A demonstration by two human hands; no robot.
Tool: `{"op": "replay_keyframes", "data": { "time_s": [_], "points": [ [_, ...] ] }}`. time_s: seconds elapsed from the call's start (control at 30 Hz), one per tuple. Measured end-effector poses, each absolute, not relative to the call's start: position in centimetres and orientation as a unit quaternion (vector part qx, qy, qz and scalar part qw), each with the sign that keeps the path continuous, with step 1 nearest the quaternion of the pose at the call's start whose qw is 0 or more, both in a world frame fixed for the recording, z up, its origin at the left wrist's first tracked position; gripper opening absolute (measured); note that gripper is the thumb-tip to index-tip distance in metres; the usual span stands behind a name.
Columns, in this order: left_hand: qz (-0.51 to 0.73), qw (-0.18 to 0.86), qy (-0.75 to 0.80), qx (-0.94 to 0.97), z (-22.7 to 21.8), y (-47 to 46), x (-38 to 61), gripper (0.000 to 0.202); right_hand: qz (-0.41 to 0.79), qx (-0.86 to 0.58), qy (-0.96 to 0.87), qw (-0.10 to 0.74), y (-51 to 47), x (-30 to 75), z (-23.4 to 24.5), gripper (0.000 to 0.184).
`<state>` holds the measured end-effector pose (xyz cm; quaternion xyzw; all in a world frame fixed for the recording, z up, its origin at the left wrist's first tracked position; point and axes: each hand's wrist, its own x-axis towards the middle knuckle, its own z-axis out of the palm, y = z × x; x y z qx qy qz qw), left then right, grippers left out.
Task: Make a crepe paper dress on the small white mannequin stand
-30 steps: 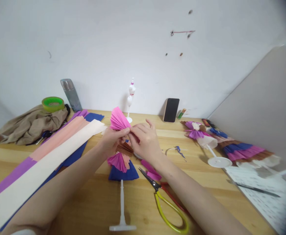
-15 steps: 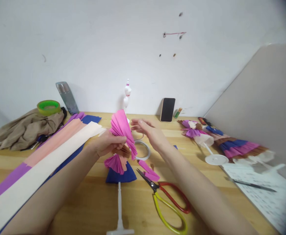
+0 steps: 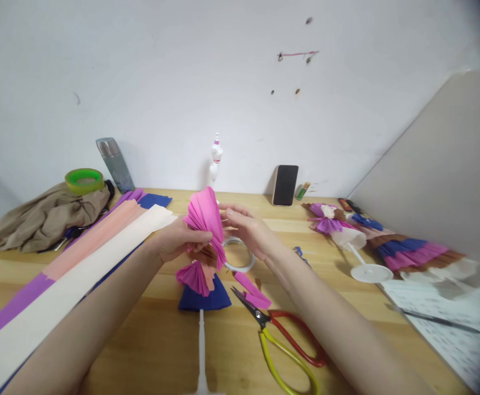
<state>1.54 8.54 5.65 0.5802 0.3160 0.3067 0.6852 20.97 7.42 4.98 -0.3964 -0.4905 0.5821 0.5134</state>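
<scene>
My left hand (image 3: pixel 180 240) pinches a pleated pink paper fan (image 3: pixel 205 219) above the wooden table (image 3: pixel 149 334). My right hand (image 3: pixel 246 227) sits just to the right of the fan, fingers curled toward its top edge and touching it. Under the hands lies a doll stand dressed in pink, brown and blue pleated paper (image 3: pixel 201 282), its white pole (image 3: pixel 201 345) running toward me. A clear tape ring (image 3: pixel 240 255) lies below my right hand.
Long crepe paper strips (image 3: pixel 71 269) in cream, peach, purple and blue stretch along the left. Scissors (image 3: pixel 283 343) lie front right, with pink scraps (image 3: pixel 252 288). Finished paper dolls (image 3: pixel 346 233), a white bust (image 3: pixel 215 162), phone (image 3: pixel 286 185), flask (image 3: pixel 115 163), green tape roll (image 3: pixel 84 180) on cloth stand behind.
My right hand let go of the fan's pinched base, lifted away, then came back to touch the fan's upper edge. The fan has turned more upright in my left hand.
</scene>
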Motion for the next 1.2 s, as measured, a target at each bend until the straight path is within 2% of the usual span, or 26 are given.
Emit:
{"op": "replay_keyframes", "data": {
  "time_s": [0.07, 0.2, 0.3, 0.4, 0.57, 0.8, 0.9, 1.03, 1.1, 1.2],
  "points": [
    [0.340, 0.681, 0.325, 0.562, 5.8, 8.5, 1.8, 0.033, 0.498, -0.437, -0.507, 0.551, 7.4, 21.0, 5.1, 0.035],
    [0.431, 0.674, 0.344, 0.492, 6.0, 8.1, 2.8, 0.031, 0.237, -0.433, -0.616, 0.613, 6.1, 20.4, 5.6, 0.014],
    [0.462, 0.676, 0.349, 0.456, 5.7, 7.6, 3.4, 0.029, 0.021, -0.389, -0.741, 0.547, 5.0, 19.7, 5.8, 0.007],
    [0.470, 0.685, 0.343, 0.439, 5.4, 7.2, 3.8, 0.029, -0.105, -0.390, -0.800, 0.444, 4.6, 19.3, 5.6, 0.010],
    [0.481, 0.698, 0.338, 0.410, 5.0, 6.8, 4.2, 0.032, -0.149, -0.414, -0.807, 0.394, 4.9, 19.4, 5.1, 0.011],
    [0.476, 0.712, 0.320, 0.406, 5.0, 6.4, 4.7, 0.033, -0.142, -0.415, -0.798, 0.413, 5.4, 19.9, 4.8, 0.013],
    [0.483, 0.681, 0.334, 0.437, 5.7, 6.7, 4.1, 0.036, -0.117, -0.428, -0.786, 0.431, 5.8, 20.4, 5.0, 0.012],
    [0.601, 0.517, 0.398, 0.463, 7.5, 7.2, 2.5, 0.042, -0.088, -0.429, -0.762, 0.477, 5.8, 21.0, 5.7, 0.014],
    [0.657, 0.388, 0.406, 0.503, 8.4, 7.0, 1.7, 0.042, -0.087, -0.423, -0.759, 0.487, 5.5, 21.1, 6.2, 0.014],
    [0.629, 0.151, 0.394, 0.653, 9.0, 6.1, 1.2, 0.033, -0.067, -0.417, -0.766, 0.485, 4.9, 20.9, 6.7, 0.014]
  ]
}}
